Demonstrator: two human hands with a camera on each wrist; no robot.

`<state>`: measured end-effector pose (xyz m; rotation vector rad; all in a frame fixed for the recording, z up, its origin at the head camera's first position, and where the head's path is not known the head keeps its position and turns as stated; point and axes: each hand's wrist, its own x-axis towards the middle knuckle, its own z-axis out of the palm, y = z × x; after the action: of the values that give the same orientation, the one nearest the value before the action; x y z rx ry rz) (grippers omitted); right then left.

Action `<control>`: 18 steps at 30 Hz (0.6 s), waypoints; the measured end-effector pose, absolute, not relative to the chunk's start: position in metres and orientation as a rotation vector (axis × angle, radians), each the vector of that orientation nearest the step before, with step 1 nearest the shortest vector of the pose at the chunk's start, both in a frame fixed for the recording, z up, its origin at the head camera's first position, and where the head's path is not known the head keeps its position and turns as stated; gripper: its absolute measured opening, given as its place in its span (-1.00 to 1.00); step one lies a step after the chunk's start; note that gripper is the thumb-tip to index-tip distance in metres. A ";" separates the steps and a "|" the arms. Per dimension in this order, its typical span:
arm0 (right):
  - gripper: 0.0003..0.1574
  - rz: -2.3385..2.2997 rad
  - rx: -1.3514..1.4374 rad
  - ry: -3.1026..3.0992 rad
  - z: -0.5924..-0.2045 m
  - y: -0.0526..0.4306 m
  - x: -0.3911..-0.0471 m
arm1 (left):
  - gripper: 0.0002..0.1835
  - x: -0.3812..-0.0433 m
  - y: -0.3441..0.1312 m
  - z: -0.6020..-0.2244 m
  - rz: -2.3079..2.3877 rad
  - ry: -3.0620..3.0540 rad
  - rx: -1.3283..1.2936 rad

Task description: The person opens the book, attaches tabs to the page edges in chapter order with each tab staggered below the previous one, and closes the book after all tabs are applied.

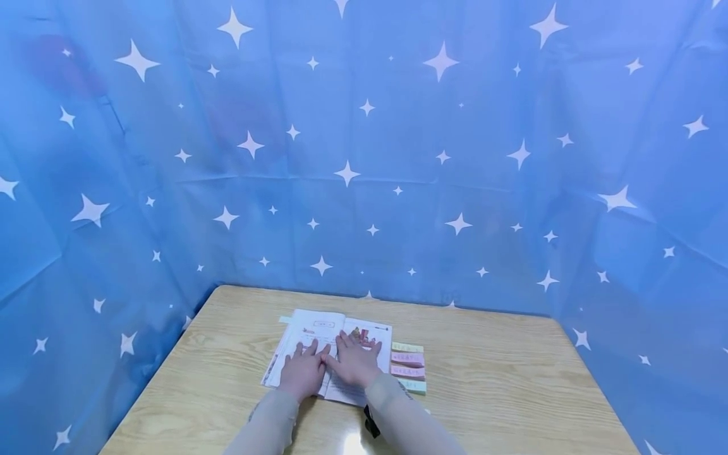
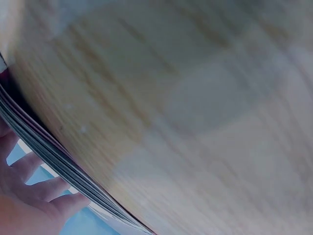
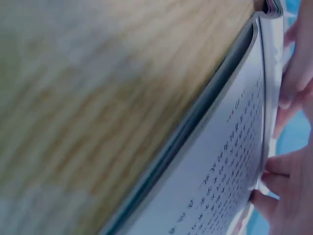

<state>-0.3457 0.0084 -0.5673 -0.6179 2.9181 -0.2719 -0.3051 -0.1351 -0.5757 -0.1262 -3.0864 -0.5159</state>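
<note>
An open book point(image 1: 345, 393) lies on the wooden table, with print and small coloured pictures on its pages. My left hand point(image 1: 303, 371) rests on the left page with its fingers spread. Across the right page my right hand point(image 1: 355, 361) lies flat, its thumb reaching toward the left hand near the spine. In the left wrist view the left hand point(image 2: 34, 191) shows beyond the thick page edges point(image 2: 63, 164). The right wrist view has printed lines on a page point(image 3: 220, 161), with the right hand point(image 3: 288, 191) on the book at the right.
Yellow, pink and green sticky tabs point(image 1: 408, 359) stick out past the book's right side. A small black item point(image 1: 371, 422) is partly under the right forearm. The wooden table point(image 1: 512, 379) reaches back to a blue curtain point(image 1: 398, 240) with white stars.
</note>
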 end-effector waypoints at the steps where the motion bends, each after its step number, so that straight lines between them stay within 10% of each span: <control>1: -0.04 -0.273 -0.595 2.922 -0.567 0.008 -0.348 | -0.58 -0.306 -0.135 -0.576 -0.516 -3.085 -0.125; 18: -0.01 -0.341 -0.420 2.956 -0.567 0.002 -0.373 | -0.61 -0.308 -0.133 -0.576 -0.543 -3.100 -0.092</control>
<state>-0.3728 0.0018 -0.5668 -0.4196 2.9557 -0.3409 -0.3083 -0.1328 -0.5760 -0.0922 -3.0995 -0.5429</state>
